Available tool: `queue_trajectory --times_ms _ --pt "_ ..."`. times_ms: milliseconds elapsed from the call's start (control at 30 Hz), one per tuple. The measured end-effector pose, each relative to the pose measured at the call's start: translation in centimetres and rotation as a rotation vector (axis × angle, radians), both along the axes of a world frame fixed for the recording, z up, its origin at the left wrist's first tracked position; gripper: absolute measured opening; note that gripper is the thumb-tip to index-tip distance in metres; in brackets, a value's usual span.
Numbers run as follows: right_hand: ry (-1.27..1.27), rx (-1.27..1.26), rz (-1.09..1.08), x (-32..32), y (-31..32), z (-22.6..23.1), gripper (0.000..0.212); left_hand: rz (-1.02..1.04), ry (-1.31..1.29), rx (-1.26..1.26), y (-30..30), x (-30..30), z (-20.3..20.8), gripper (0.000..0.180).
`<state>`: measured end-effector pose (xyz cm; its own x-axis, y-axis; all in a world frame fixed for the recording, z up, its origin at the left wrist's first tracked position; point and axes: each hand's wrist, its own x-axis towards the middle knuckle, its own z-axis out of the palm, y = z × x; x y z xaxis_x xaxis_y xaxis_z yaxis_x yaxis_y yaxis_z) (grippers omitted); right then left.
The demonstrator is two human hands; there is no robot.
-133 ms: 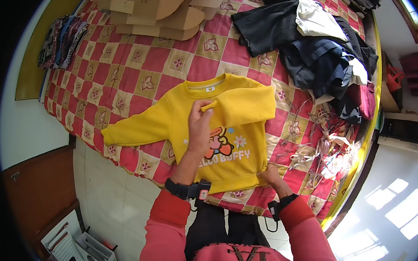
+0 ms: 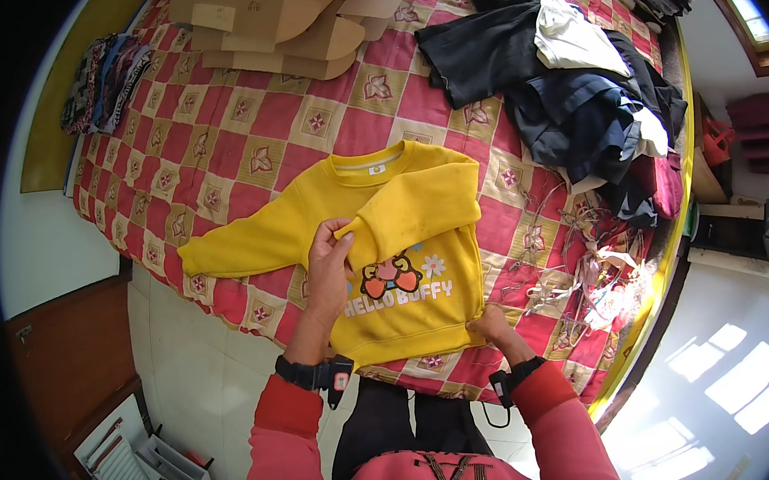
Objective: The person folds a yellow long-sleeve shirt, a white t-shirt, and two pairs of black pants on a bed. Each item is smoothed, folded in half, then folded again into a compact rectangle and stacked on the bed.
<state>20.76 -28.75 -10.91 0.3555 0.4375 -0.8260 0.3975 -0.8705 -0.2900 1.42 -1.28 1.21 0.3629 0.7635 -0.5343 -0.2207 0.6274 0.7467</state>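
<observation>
A yellow sweatshirt point(image 2: 328, 195) with a cartoon print lies front up on a checked quilt point(image 2: 263, 159). Its sleeve on the left stretches out flat, while the one on the right is folded across the chest, covering the top of the print. My left hand point(image 2: 328, 262) pinches the cuff of that folded sleeve, over the middle of the shirt. At the lower right corner, my right hand point(image 2: 495, 325) has its fingers closed on the sweatshirt's hem.
Cardboard boxes point(image 2: 276, 29) stand at the far edge. Dark clothes point(image 2: 563, 111) are heaped at the far right, with tangled straps point(image 2: 574, 271) nearer. Folded clothes point(image 2: 106, 81) form a stack at the far left. Tiled floor point(image 2: 187, 343) shows below the bed.
My left hand has moved left and slightly nearer, drawing the folded sleeve's cuff down across the chest. My right hand keeps its hold at the hem.
</observation>
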Motion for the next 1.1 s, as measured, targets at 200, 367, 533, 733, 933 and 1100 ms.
queue_trajectory --times_ms 200,367,533,733,933,1100 --pt "-0.021 0.318 -0.003 0.3 2.1 5.4 0.062 -0.238 -0.286 -0.017 -7.0 5.2 4.3 0.021" --pt "-0.141 1.024 -0.556 0.4 3.5 11.1 0.049 -0.583 -0.354 0.120 -10.9 15.1 7.0 0.029" --pt "0.138 1.228 -1.216 8.9 5.4 11.2 0.023 -0.560 -0.080 0.653 -10.9 16.5 4.7 0.035" --pt "0.560 1.098 -1.470 20.4 5.2 6.9 0.025 -0.577 0.556 0.985 -6.0 15.0 -3.7 0.025" --pt "0.331 0.823 -1.615 20.4 6.0 4.0 0.032 -0.644 0.731 1.301 -7.7 17.2 -7.8 0.029" --pt "-0.155 0.802 -1.552 16.5 6.7 5.1 0.044 -0.794 0.948 1.380 -7.6 18.2 -8.7 0.029"
